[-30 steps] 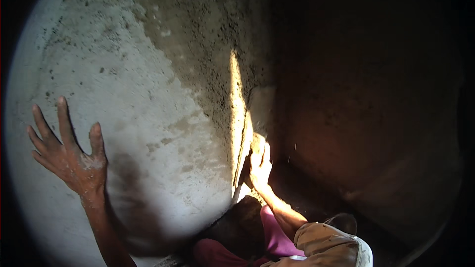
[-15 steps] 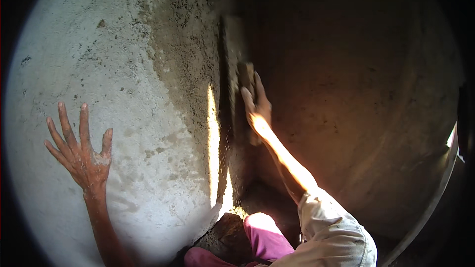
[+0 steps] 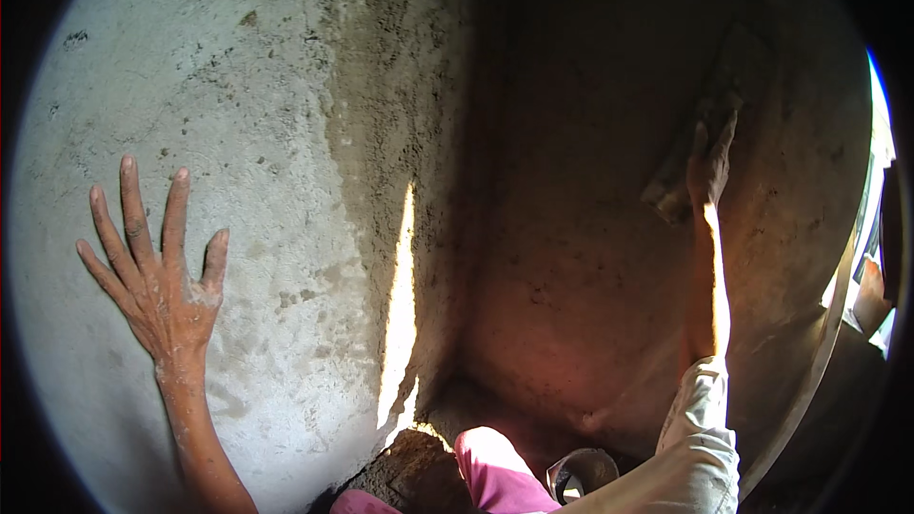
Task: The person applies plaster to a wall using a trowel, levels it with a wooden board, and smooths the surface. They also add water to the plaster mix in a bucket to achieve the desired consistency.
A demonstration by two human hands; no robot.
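My left hand (image 3: 171, 300) lies flat against the pale plastered wall (image 3: 276, 362), fingers spread and dusted with plaster. Out on the dark wall (image 3: 590, 257) to the right, my right hand (image 3: 710, 164) is closed on the back of a long plastering float (image 3: 674, 181). The float is tilted, its upper end leaning right, and its face is toward that wall. Shadow blurs its upper part, and how the fingers wrap its handle is hard to see.
The two walls meet in a shaded corner (image 3: 466, 257), with a bright sun streak (image 3: 400, 324) beside it. Below are a mound of mortar (image 3: 409, 466), my pink-clad knee (image 3: 495, 466) and a round container (image 3: 583, 471). A pale curved edge (image 3: 819, 371) borders a bright opening at right.
My right hand has carried the float from the corner over to the right-hand wall. My left hand stays flat on the pale wall. The view has turned somewhat to the right.
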